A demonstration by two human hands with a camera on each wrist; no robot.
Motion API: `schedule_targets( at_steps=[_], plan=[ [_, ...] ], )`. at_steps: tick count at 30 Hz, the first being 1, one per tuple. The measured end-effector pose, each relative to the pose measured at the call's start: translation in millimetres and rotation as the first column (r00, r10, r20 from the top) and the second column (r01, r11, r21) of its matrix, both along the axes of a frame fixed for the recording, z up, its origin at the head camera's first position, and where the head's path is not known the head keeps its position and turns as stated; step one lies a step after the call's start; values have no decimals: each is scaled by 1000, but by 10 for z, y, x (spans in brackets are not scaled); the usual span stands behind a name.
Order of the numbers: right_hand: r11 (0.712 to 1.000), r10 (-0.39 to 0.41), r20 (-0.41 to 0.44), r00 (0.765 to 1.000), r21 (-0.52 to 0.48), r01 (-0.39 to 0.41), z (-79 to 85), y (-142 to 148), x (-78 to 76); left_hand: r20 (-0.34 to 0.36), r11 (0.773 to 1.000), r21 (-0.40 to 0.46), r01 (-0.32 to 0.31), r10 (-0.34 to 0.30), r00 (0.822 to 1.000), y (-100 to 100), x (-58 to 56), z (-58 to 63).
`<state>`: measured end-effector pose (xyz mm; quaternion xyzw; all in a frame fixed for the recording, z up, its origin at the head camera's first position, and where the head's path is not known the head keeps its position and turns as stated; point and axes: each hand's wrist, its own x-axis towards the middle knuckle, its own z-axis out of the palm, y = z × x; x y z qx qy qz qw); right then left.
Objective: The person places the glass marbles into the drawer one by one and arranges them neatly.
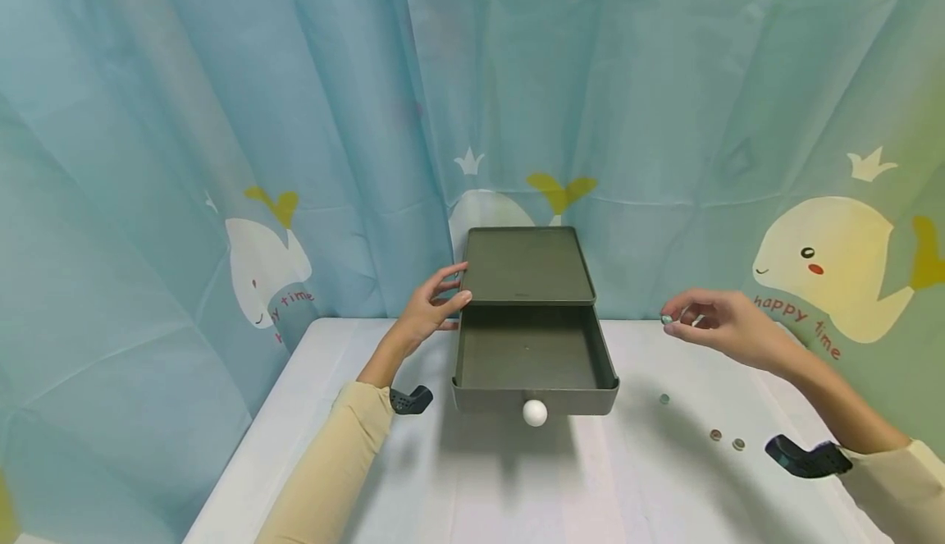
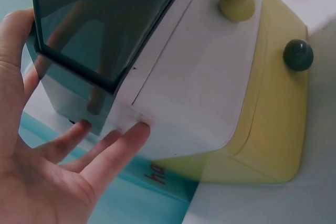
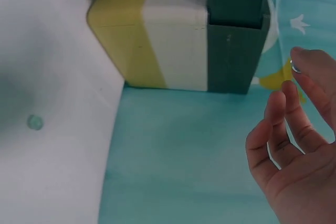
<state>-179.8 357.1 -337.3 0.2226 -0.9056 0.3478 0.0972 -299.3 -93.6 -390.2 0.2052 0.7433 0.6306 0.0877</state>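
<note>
The right hand [image 1: 719, 326] pinches a small greenish disc [image 1: 667, 319] between thumb and forefinger, the tips nearly closed and the other fingers loosely bent. The left hand [image 1: 428, 304] has its fingers spread and loose, touching the left side of a small cabinet [image 1: 526, 263], with the thumb by the edge of its dark green top.

Just ahead of the left thumb, toward the person, a dark green drawer [image 1: 527, 355] stands pulled out, its white knob [image 1: 535, 413] foremost. The drawer's right wall lies between the right fingertips and its inside. Under it, the left wrist view shows a white drawer [image 2: 194, 66] with a yellow knob [image 2: 236, 3] and a yellow drawer [image 2: 273, 108] with a dark green knob [image 2: 298, 55].

On the white table [image 1: 517, 495], nearer the person than the right fingers, lie another greenish disc [image 1: 664, 399] and, further right, two brownish discs [image 1: 715, 435] just beside each other. Beyond both hands hangs a blue-green curtain [image 1: 369, 117] printed with whales.
</note>
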Motion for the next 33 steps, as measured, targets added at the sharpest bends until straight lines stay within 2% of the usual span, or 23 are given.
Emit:
schedule_targets(
  at_steps=[14, 20, 25, 33],
  plan=[
    [999, 29, -23, 999, -44, -30, 315, -88, -58, 15, 1000, 24, -3, 3, 1000, 2, 10, 10],
    [996, -2, -12, 1000, -84, 1, 386, -124, -59, 25, 999, 41, 12, -13, 1000, 3, 8, 17],
    [997, -16, -9, 1000, -80, 15, 426, -147, -66, 38, 999, 49, 15, -17, 999, 5, -3, 6],
    [997, 39, -7, 999, -71, -39, 519, -192, -97, 23, 1000, 31, 0, -1, 1000, 7, 10, 8]
  ],
)
